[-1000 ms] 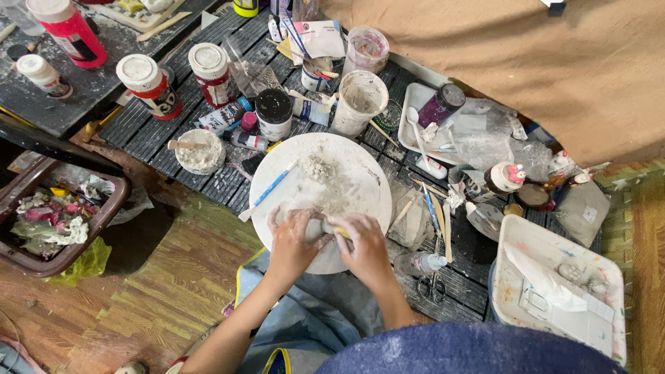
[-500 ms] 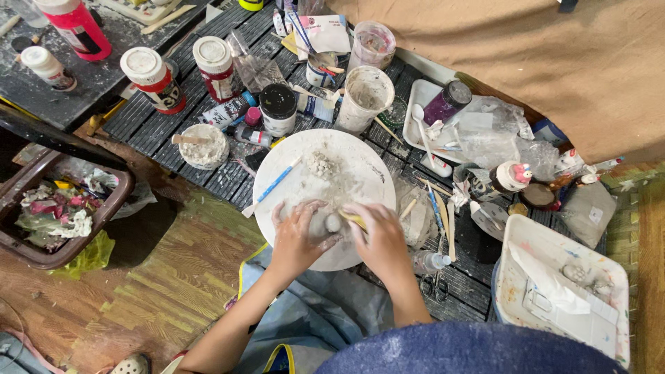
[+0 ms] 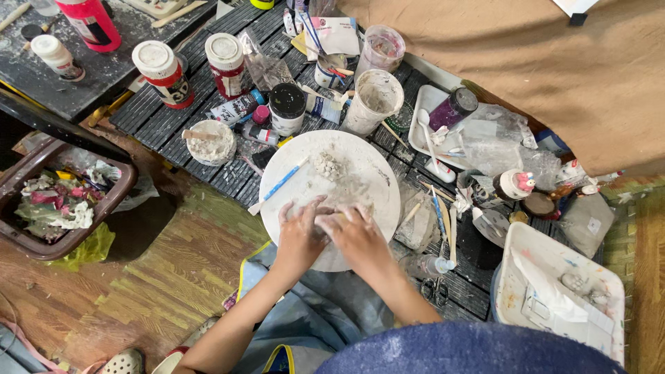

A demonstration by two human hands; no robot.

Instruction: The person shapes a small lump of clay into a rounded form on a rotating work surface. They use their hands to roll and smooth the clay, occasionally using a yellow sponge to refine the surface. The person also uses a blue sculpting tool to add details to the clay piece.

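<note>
Head view: we find both hands pressed together at the near edge of a round white board that lies on a dark slatted table. The left hand lies with its fingers spread and curled, its fingertips touching a lump of pale clay. The right hand rests over the same lump from the other side, its fingers bent down upon it. Both hands are dusted white and partly closed about the clay; how much of the lump lies beneath them we cannot tell.

Farther up the board sits a small heap of grey crumbs. A blue-and-white stick lies across the board's left rim. Beyond the board stand a black-lidded jar, two red bottles with white caps and a clear plastic cup. A white tray sits well to the right, and a brown bin of scraps rests on the floor at left.
</note>
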